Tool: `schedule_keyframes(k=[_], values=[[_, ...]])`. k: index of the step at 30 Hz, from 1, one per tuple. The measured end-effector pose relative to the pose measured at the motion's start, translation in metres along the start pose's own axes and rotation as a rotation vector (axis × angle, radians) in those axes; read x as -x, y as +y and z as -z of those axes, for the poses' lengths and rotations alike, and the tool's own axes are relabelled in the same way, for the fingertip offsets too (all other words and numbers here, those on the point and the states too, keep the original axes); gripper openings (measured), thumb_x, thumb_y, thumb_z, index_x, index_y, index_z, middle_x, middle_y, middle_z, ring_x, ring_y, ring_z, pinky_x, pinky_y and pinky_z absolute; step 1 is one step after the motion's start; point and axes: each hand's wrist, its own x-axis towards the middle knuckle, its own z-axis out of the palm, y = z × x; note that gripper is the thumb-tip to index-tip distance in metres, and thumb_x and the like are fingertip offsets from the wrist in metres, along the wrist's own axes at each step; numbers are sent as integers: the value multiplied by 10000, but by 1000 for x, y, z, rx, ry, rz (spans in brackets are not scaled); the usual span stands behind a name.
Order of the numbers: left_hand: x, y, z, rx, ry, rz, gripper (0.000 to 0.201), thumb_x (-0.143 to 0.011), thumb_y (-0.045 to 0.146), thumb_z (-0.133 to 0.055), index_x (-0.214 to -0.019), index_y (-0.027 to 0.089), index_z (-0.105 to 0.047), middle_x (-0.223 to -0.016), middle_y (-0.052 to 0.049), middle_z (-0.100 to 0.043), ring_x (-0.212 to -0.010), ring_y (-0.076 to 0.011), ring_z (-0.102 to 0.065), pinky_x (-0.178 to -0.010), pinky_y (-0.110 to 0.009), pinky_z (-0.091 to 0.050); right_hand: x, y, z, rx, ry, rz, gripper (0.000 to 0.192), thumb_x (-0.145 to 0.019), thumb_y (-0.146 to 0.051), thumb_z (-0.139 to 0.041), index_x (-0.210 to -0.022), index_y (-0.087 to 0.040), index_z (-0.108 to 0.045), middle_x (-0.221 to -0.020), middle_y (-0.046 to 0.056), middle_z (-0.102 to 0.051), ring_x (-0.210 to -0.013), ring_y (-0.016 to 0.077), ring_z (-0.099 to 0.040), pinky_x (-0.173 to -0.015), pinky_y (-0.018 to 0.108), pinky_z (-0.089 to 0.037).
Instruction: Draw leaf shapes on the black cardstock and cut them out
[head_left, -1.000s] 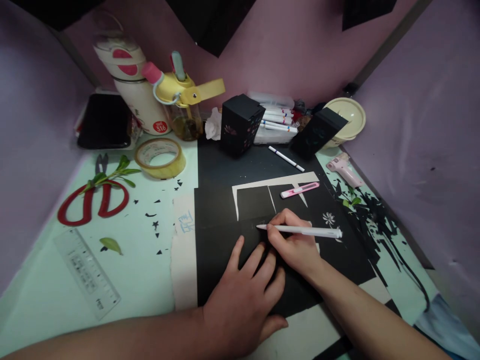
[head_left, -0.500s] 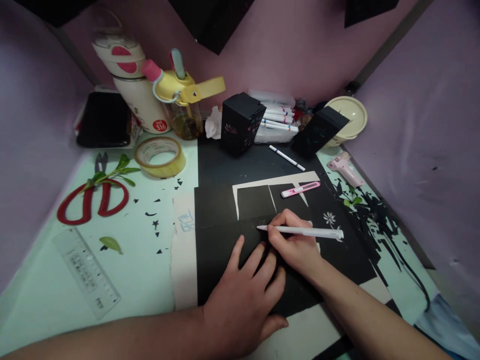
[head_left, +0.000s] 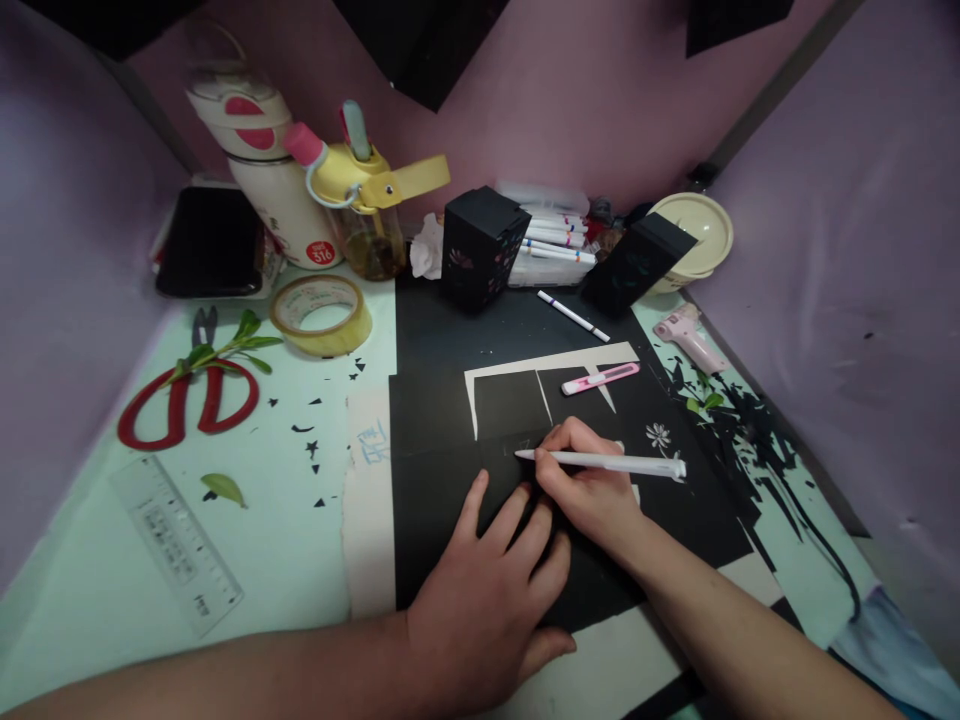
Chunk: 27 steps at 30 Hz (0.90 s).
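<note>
Just my two bare arms here, no sleeves anywhere up to the frame edge. My left hand (head_left: 480, 600) and right hand (head_left: 589, 490) are plain too: no rings, no watch, no bracelets, short unpainted nails.

A home craft corner: red scissors (head_left: 187, 400), tape roll (head_left: 321, 314), markers (head_left: 559, 245) and a glue gun (head_left: 690, 340) crowd a paper-strewn desk (head_left: 300, 540)

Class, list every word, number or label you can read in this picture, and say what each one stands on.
"316" – red round sticker on the white flask; the small word above it is blurred.
Ruler: printed scale marks, too small to read.
Blue pen scribble on the pale paper beside the black sheet: not legible.
Roll of tape: inner print too blurred.
</note>
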Motion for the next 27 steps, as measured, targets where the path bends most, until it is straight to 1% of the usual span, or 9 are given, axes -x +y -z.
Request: schedule_keyframes(k=[3, 5, 8, 10, 13, 16, 20, 24, 27], values=[[0, 0, 0, 0, -8, 4, 680, -930, 677, -410, -1361, 159, -494, -1439, -161, -494, -1397, -353, -320, -1148, -612, 106, 0, 0, 1, -47, 35, -16, 191, -826, -196, -613, -662, -211, -516, -584, -39, -567, -516, 106, -516, -503, 233, -405], [1, 0, 0, -2, -10, 2, 676, -935, 676, -397, -1362, 161, -492, -1439, -164, -494, -1379, -354, -347, -1144, -618, 100, 0, 1, 3, -134, 111, -4, 177, -844, -185, -605, -690, -213, -523, -611, -38, -572, -543, 112, -529, -529, 243, -421], [1, 0, -1, -16, -9, -5, 665, -941, 664, -397, -1363, 158, -489, -1435, -169, -499, -1361, -363, -373, -1140, -626, 80, 2, 2, 6, -247, 229, 79, 163, -874, -165, -584, -729, -216, -528, -637, -40, -563, -570, 118, -534, -551, 255, -427], [1, 0, -1, -25, 0, -4, 660, -942, 661, -399, -1360, 158, -492, -1432, -168, -504, -1357, -366, -382, -1142, -628, 67, 3, 2, 7, -237, 291, 122, 126, -878, -153, -591, -772, -215, -563, -660, -37, -567, -588, 121, -542, -558, 258, -433], [1, 1, -1, -36, 20, -3, 657, -947, 663, -382, -1354, 160, -497, -1433, -169, -506, -1354, -369, -397, -1144, -633, 26, 5, 3, 9, -192, 368, 135, 72, -878, -147, -616, -878, -218, -628, -745, -21, -611, -616, 122, -566, -565, 258, -461], [0, 1, -2, -52, 29, -22, 670, -943, 663, -393, -1344, 138, -507, -1423, -185, -513, -1351, -379, -414, -1152, -612, -79, 5, 2, 10, -188, 351, 162, 105, -886, -144, -616, -935, -228, -657, -793, -11, -635, -622, 120, -584, -568, 257, -485], [1, 2, -3, -61, 41, -31, 686, -923, 665, -442, -1331, 119, -520, -1410, -195, -524, -1349, -377, -437, -1148, -529, -228, 6, -3, 10, -162, 304, 146, 117, -880, -156, -616, -959, -235, -652, -806, 7, -642, -656, 138, -611, -574, 267, -506], [1, 2, -2, -47, 26, -29, 679, -928, 651, -446, -1334, 112, -518, -1419, -208, -512, -1353, -388, -437, -1137, -530, -273, 8, -5, 8, -215, 254, 93, 86, -883, -177, -605, -946, -233, -619, -807, 15, -640, -650, 139, -610, -568, 272, -508], [0, 1, -1, -34, 26, -20, 697, -915, 656, -471, -1343, 108, -513, -1417, -208, -513, -1357, -395, -430, -1137, -535, -287, 7, -5, 5, -211, 117, 97, 45, -873, -187, -621, -877, -229, -605, -760, -4, -643, -633, 130, -605, -574, 263, -493]])
